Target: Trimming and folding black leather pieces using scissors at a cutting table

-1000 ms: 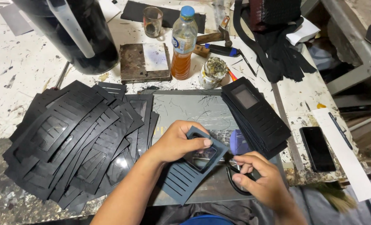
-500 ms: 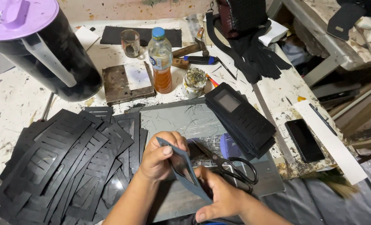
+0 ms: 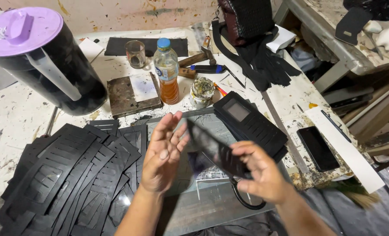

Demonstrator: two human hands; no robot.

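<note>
My right hand (image 3: 262, 175) grips a flat black cut panel (image 3: 214, 150) and holds it tilted above the grey cutting mat (image 3: 203, 205). My left hand (image 3: 164, 153) is raised beside it with fingers spread and palm facing the panel, holding nothing. Black-handled scissors (image 3: 247, 202) lie on the mat under my right hand, mostly hidden by it. A neat stack of the same black panels (image 3: 251, 122) sits just right of the mat. A wide loose spread of black slotted panels (image 3: 68, 175) covers the table to the left.
A large dark jug with a purple lid (image 3: 41, 57) stands at back left. An orange drink bottle (image 3: 167, 72), a glass (image 3: 136, 53), a metal block (image 3: 133, 94), a small tin (image 3: 202, 91) and a hammer (image 3: 199, 59) sit behind the mat. A phone (image 3: 319, 148) lies at right.
My left hand has let go of the black panel and opened. My right hand has taken the panel and lifted it off the mat, leaving the scissors down.
</note>
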